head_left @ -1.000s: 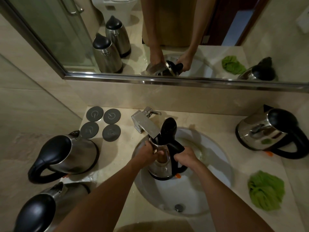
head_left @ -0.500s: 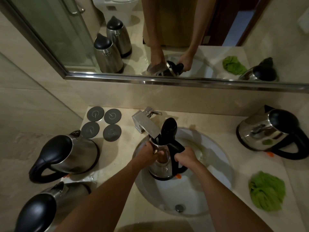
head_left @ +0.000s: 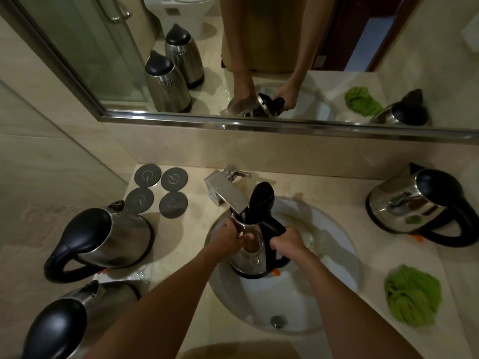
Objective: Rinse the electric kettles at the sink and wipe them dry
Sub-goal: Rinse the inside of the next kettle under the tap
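Note:
A steel kettle (head_left: 250,263) with a black handle and its black lid (head_left: 261,198) flipped up stands upright over the white sink (head_left: 337,268), its mouth right under the faucet spout (head_left: 228,194). My left hand (head_left: 230,235) grips the kettle's rim and upper body. My right hand (head_left: 286,243) is curled around the black handle. Two more steel kettles (head_left: 103,237) (head_left: 77,320) rest on the counter at the left, and a third kettle (head_left: 420,206) stands at the right. A green cloth (head_left: 413,296) lies crumpled on the counter right of the sink.
Several round grey kettle bases (head_left: 160,190) lie at the back left of the counter. A mirror (head_left: 259,60) runs along the wall above. The sink drain (head_left: 277,321) is near the front. Water puddles on the counter near the left kettles.

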A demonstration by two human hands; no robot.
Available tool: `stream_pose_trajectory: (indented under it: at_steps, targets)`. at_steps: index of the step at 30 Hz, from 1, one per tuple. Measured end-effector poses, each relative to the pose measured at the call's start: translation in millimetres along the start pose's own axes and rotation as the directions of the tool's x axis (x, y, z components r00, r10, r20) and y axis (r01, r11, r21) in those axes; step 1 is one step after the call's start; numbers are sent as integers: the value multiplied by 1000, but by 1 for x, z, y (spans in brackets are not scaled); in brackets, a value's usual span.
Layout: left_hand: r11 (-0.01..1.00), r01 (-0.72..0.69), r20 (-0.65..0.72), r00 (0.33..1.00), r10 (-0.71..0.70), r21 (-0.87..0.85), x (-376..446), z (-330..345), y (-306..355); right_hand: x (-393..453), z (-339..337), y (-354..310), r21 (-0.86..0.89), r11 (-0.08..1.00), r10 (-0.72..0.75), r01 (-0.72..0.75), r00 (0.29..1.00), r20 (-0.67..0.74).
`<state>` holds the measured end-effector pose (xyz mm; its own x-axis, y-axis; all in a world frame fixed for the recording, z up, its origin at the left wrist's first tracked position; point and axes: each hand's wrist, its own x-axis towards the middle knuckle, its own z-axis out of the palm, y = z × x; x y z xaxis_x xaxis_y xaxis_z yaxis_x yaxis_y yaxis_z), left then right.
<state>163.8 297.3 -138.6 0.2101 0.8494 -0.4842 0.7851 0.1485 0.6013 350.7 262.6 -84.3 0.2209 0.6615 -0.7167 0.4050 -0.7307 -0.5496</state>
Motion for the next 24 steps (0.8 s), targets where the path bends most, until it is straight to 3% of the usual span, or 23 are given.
stream_pose_trajectory:
  at_steps: [24]
  targets:
    - [1000, 14, 20, 1000, -13, -11, -12, -6, 9, -4, 3, 3, 15, 1000, 26, -26, 1000, -8]
